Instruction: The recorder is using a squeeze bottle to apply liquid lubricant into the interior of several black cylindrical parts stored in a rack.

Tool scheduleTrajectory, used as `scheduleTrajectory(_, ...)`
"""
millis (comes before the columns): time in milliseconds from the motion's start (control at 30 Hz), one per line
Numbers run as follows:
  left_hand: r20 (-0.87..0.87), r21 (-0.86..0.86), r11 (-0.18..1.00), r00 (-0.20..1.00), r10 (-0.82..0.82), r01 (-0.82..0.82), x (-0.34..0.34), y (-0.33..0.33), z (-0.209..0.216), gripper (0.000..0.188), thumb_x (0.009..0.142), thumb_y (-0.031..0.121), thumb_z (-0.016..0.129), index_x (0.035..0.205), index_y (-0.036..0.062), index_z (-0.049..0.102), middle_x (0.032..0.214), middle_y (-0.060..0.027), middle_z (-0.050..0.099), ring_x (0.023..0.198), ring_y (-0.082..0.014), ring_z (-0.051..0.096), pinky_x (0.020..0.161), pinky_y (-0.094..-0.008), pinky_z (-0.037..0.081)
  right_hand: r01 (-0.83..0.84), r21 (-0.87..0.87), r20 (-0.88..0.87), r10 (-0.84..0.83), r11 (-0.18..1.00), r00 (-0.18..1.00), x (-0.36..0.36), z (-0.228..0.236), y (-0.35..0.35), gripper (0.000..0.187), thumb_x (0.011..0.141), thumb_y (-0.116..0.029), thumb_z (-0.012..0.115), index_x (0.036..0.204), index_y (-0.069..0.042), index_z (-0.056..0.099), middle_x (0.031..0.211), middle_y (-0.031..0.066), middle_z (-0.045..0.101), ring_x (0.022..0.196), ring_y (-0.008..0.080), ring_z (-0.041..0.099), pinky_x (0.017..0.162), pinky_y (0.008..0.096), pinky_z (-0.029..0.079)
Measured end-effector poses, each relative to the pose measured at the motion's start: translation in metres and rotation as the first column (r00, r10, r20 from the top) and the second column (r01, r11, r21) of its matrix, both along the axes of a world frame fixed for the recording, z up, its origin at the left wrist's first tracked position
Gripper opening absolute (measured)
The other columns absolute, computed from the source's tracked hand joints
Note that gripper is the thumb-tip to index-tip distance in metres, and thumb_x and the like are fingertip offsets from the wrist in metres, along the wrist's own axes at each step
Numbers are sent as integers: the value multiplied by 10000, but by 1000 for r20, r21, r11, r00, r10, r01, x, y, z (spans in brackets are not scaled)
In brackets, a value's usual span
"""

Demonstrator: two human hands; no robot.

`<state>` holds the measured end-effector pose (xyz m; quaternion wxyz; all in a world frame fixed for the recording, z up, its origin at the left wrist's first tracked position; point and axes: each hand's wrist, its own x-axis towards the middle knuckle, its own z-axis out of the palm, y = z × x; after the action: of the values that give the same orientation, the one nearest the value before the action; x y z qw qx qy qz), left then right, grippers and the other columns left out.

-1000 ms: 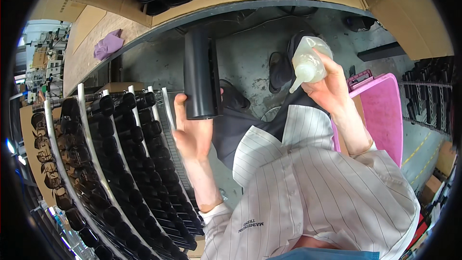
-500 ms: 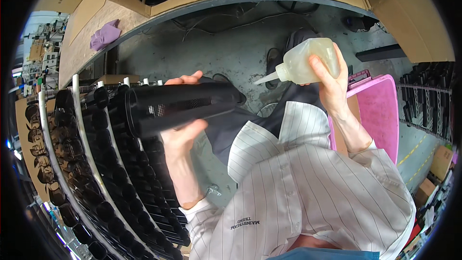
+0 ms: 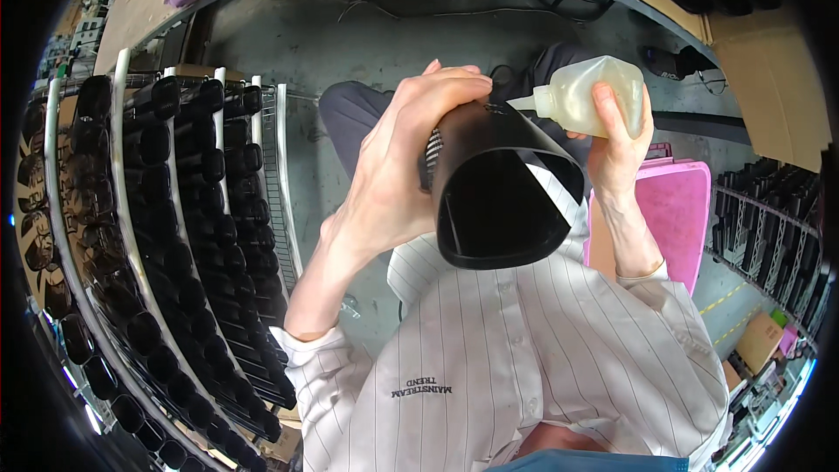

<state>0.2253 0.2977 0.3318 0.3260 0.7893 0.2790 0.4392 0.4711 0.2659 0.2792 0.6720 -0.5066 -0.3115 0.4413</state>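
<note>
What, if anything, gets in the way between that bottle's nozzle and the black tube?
Nothing visible. The squeeze bottle has its nozzle close to the black tube; contact is unclear. The left hand, gripping the tube, lies beside the nozzle's tip, not across it.

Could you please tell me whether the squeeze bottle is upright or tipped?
Tipped: in the right hand, the bottle lies roughly sideways, its nozzle pointing left toward the black tube.

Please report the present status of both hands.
Left hand grips black housing. Right hand holds squeeze bottle, nozzle toward housing; contact unclear. No obstruction seen between them.
</note>
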Motion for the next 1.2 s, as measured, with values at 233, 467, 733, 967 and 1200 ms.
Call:
scheduleTrajectory(233, -13, 3, 1000, 1000, -19, 20, 4, 2, 3, 648, 667, -31, 790, 1268, 7, 551, 1237, -137, 631, 1152, -312, 608, 1108, -518, 420, -20, -31, -33, 19, 999, 999, -2, -2, 4, 448, 864, -190, 765, 1189, 21, 540, 988, 157, 635, 658, 184, 634, 480, 231, 502)
scheduleTrajectory(467, -114, 39, 998, 992, -48, 53, 2, 8, -2, 634, 640, -34, 783, 1239, 22, 582, 1238, -123, 621, 1149, -307, 607, 1117, -510, 414, -83, -148, -57, 75, 986, 996, -6, 5, 18, 447, 863, -197, 766, 1178, 30, 546, 953, 150, 644, 619, 169, 622, 463, 221, 483)
scheduleTrajectory(733, -377, 153, 988, 926, 34, 25, -16, 20, -25, 642, 618, -67, 732, 1235, 42, 595, 1220, -99, 609, 1149, -288, 599, 1119, -483, 423, -156, -173, -73, 146, 972, 987, -6, 22, 9, 453, 839, -214, 786, 1146, 34, 562, 936, 146, 655, 620, 163, 629, 453, 214, 479)
scheduleTrajectory(967, -500, 155, 986, 857, 128, -57, -31, 23, -33, 646, 628, -88, 720, 1248, 36, 586, 1213, -87, 611, 1147, -270, 596, 1075, -451, 455, -232, -215, -121, 210, 949, 970, 14, 31, -15, 436, 849, -215, 769, 1146, 32, 568, 963, 154, 652, 640, 171, 633, 461, 217, 487)
scheduleTrajectory(1200, -230, -518, 843, 973, 26, -145, -53, 23, -28, 700, 676, -34, 808, 1320, 49, 546, 1259, -143, 610, 1117, -281, 619, 999, -416, 490, -314, -258, -543, 132, 914, 829, 26, 28, -12, 424, 897, -215, 704, 1209, 31, 555, 1032, 138, 640, 773, 162, 645, 519, 207, 491)
